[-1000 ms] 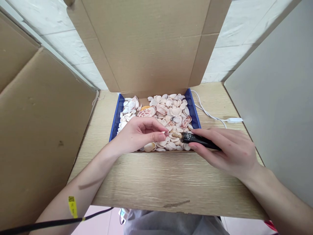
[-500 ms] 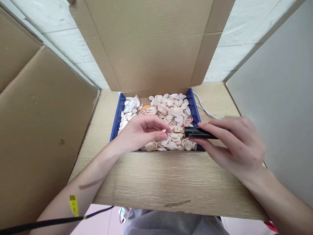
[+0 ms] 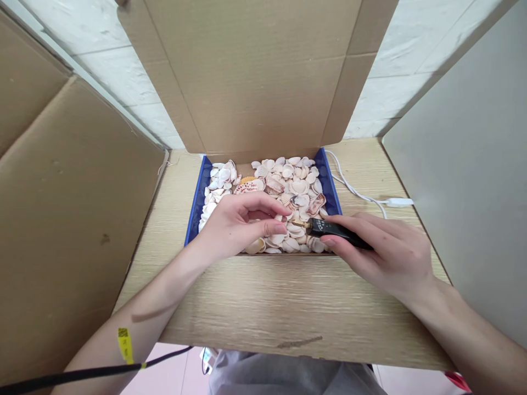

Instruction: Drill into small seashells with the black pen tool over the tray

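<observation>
My left hand (image 3: pixel 242 219) is closed in a loose pinch on a small pale seashell (image 3: pixel 279 218), most of it hidden by thumb and fingers. My right hand (image 3: pixel 382 247) grips a slim black mini drill (image 3: pixel 340 231) from the right. Its brass chuck (image 3: pixel 302 224) points left toward the left fingertips, with a small gap between; the thin bit is hard to make out. Both hands are above an open blue-sided box (image 3: pixel 332 189) full of seashells (image 3: pixel 298 187), mostly white and cream, some brownish. A shell with red spots (image 3: pixel 249 187) lies left of the middle.
The box's tall cardboard lid (image 3: pixel 255 71) stands up behind. A white cable (image 3: pixel 349 186) with a connector (image 3: pixel 399 202) lies on the wooden table (image 3: pixel 263 296) at right. Cardboard (image 3: pixel 78 219) flanks the left, a grey panel (image 3: pixel 465 164) the right. A black strap (image 3: pixel 74 376) crosses my left forearm.
The drill has come away from the shell in my left fingers and now tilts, its rear end lower. My right hand has dropped slightly, uncovering the white connector. My left hand barely moved.
</observation>
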Motion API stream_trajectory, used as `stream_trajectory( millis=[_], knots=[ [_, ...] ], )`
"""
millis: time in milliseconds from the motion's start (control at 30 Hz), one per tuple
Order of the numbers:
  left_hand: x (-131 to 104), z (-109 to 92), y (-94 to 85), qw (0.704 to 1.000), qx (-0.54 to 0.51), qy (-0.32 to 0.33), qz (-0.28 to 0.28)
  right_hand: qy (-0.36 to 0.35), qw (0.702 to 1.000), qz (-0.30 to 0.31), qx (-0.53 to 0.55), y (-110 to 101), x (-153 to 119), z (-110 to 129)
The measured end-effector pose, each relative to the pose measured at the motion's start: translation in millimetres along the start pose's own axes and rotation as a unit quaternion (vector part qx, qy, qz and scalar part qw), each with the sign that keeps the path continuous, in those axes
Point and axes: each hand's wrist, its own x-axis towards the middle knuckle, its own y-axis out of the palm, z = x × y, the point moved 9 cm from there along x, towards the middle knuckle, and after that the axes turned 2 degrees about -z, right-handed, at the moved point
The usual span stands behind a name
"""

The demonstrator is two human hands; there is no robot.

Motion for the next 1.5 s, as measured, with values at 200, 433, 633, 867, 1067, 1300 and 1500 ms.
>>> stream_trajectory(
  millis=[200, 433, 633, 867, 1067, 1300, 1500],
  knots=[
    [-2.5, -5.9, 11.4, 0.998, 0.045, 0.027, 0.020, -0.016, 1.000, 0.008, 0.008, 2.1, 0.3, 3.8],
    [-6.6, -9.7, 18.3, 0.997, 0.051, 0.048, 0.044, -0.012, 0.999, 0.022, 0.022, 3.3, -0.1, 3.7],
    [-6.2, -10.5, 17.7, 0.997, 0.046, 0.048, 0.043, -0.013, 1.000, 0.015, 0.021, 2.1, -0.7, 4.4],
    [-3.4, -12.5, 10.4, 0.992, 0.099, 0.075, 0.002, -0.007, 1.000, 0.006, 0.011, 0.6, -0.8, 3.2],
    [-0.4, -10.9, 7.5, 0.991, 0.114, 0.067, -0.005, -0.004, 1.000, 0.007, 0.007, -0.3, -1.7, 2.6],
    [0.1, -5.5, 9.8, 0.999, 0.017, 0.023, 0.015, 0.005, 1.000, 0.015, 0.004, 0.6, -1.5, 0.7],
    [-0.4, -5.9, 10.5, 0.998, 0.032, 0.037, 0.026, 0.002, 1.000, 0.015, 0.001, 0.9, -1.4, 0.6]
  ],
)
